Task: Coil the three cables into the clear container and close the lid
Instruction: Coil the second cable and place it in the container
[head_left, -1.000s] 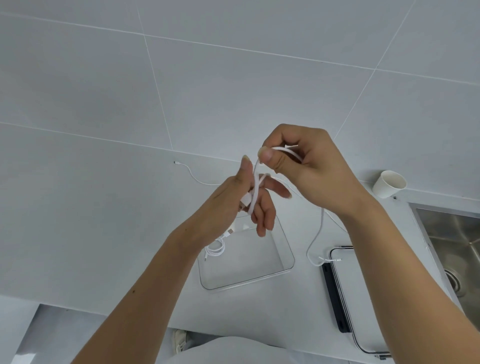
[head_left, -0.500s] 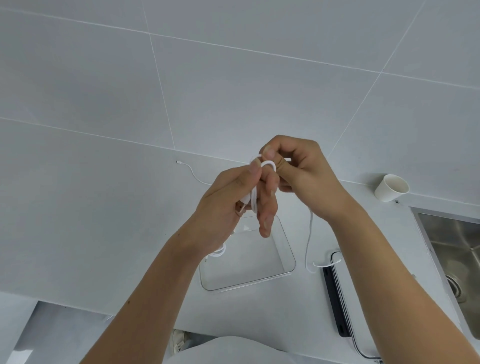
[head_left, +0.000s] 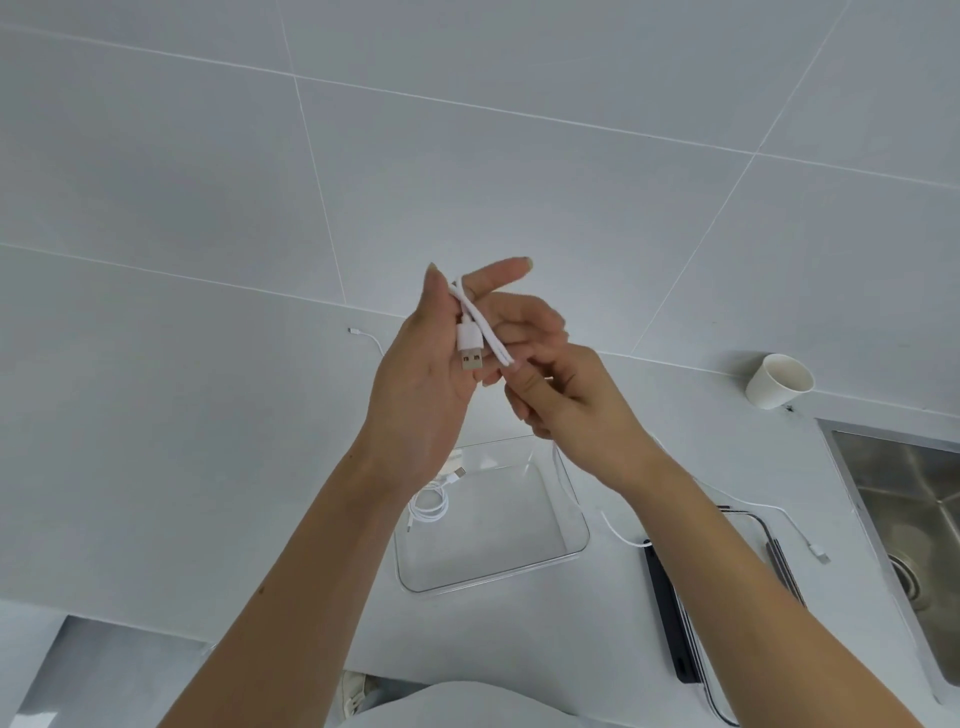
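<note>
My left hand (head_left: 426, 374) is raised above the counter with a white USB cable (head_left: 480, 332) looped over its index finger; the USB plug lies against its palm. My right hand (head_left: 566, 395) pinches the same cable just below the loop. The cable's loose end trails down to the counter, ending in a small plug (head_left: 820, 552). Below my hands stands the clear container (head_left: 571, 545), with one coiled white cable (head_left: 428, 506) in its left corner. A third white cable (head_left: 366, 338) lies on the counter behind my left hand. The lid (head_left: 675, 644), dark-edged, lies right of the container.
A white paper cup (head_left: 779, 382) stands at the back right by the wall. A steel sink (head_left: 914, 519) fills the right edge. The counter's front edge runs just under the container.
My left hand has opened its palm toward me, showing the USB plug. My right hand has dropped from above the loop to below it, pulling the cable down around the left fingers.
</note>
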